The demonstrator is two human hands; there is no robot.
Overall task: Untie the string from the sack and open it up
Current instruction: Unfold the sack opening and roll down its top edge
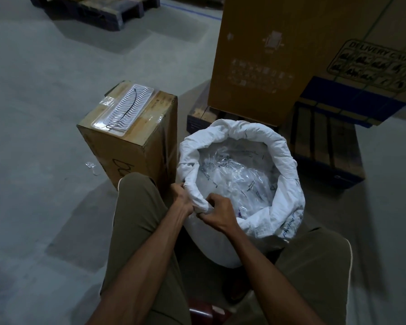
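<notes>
While the sack [244,184] stands on the floor [45,113] between the person's knees, its mouth is already wide, rim rolled down into a thick cuff, clear plastic bags [232,174] visible inside. No string visible on the sack. A thin black cord [129,106] lies on the white tray [127,106] atop the cardboard box [131,137] just left of the sack; can't tell if that's the tie.

Left hand [182,195] grips the near rim from outside, fingers curled round the cuff. Right hand [217,212] pinches the same rim just beside it, fingers tucked over the edge. Both holding fabric, neither free.

Judgement: untie looks done, this is the last of the opening, rolling the near edge to match the rest.

Risks:
- both hands on 1 side: a hard outward pull could tip the sack toward the person, spilling the light contents
- cuff is uneven, right side sags lower; the roll may unwind if released loose
- inner plastic could snag under the right fingers and get dragged out with the rim
</notes>
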